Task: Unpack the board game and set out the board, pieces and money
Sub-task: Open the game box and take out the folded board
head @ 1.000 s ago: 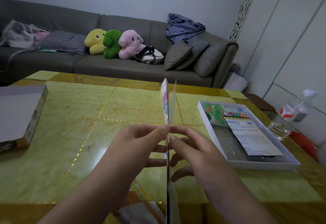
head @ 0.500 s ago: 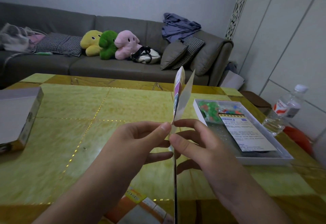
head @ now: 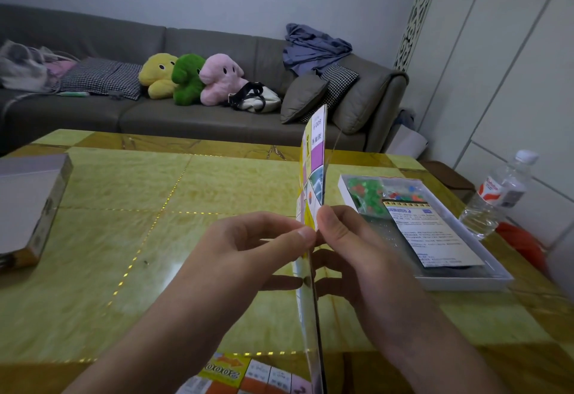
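Observation:
The folded game board (head: 313, 176) stands on edge in front of me, its printed panels starting to part at the top. My left hand (head: 248, 251) pinches the left panel between thumb and fingers. My right hand (head: 351, 247) pinches the right panel just beside it. A flat part of the board (head: 242, 375) with coloured squares lies at the near table edge. The white box tray (head: 459, 278) to the right holds bags of green and coloured pieces (head: 366, 192) and a printed sheet (head: 431, 232).
The box lid (head: 28, 207) lies upside down at the table's left edge. A clear water bottle (head: 500, 195) stands at the right edge, beside something red. Beyond the yellow-green table (head: 139, 207) is a grey sofa with plush toys and cushions.
The upper end of the board has tilted to the right and its panels have spread apart, showing more of the printed face. Both hands stay pinched at the same spot.

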A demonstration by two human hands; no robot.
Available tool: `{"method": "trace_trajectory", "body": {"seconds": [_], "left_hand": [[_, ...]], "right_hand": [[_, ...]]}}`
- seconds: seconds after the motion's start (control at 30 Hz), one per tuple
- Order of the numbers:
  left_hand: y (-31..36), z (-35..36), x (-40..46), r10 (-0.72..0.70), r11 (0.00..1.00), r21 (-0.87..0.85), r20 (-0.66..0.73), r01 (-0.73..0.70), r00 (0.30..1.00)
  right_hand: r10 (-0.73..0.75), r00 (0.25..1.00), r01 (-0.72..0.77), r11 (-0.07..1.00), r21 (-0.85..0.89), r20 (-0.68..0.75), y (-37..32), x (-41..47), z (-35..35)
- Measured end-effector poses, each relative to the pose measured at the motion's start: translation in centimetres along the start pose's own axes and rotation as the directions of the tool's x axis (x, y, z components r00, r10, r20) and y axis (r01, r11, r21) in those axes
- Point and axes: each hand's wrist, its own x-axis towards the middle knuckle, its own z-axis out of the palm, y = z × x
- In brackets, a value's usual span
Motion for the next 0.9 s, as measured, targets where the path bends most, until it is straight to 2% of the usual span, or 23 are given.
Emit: {"method": "trace_trajectory", "body": {"seconds": [0.3,0.37,0.47,0.57,0.7,0.8,0.9], "left_hand": [[-0.1,0.5,-0.3,0.077,0.99,0.124,-0.061,-0.069,0.995],[-0.2,0.7,-0.4,0.1,0.982,0.171,-0.081,-0.085,0.992],[-0.4,1.0,-0.5,0.185,0.935,0.328,-0.127,-0.135,0.974],[-0.3,1.4,-0.7,0.304,0.872,0.447,-0.172,-0.2,0.937],[0.6,1.9,-1.1,0.415,0.77,0.588,-0.167,-0.248,0.894],[1.0,1.3,-1.0,0.446,0.705,0.672,-0.174,-0.225,0.878],[1.4,-0.6,-0.6,0.432,0.714,0.682,-0.248,-0.161,0.867]], "right_hand": [[-0.018,1.0,0.017,1.0,0.015,0.016,0.1,-0.1,-0.2],[-0.071,0.997,0.068,0.993,-0.092,-0.025,-0.1,-0.4,0.0],[-0.2,0.975,0.161,0.935,-0.315,-0.097,-0.3,-0.8,0.3],[-0.257,0.96,0.191,0.893,-0.407,-0.114,-0.5,-0.9,0.4],[-0.285,0.941,0.17,0.865,-0.472,-0.184,-0.8,-0.9,0.2],[-0.289,0.927,0.113,0.822,-0.558,-0.239,-0.8,-0.7,-0.4],[-0.231,0.921,0.044,0.861,-0.506,-0.314,-1.0,-0.5,-1.9]]}}
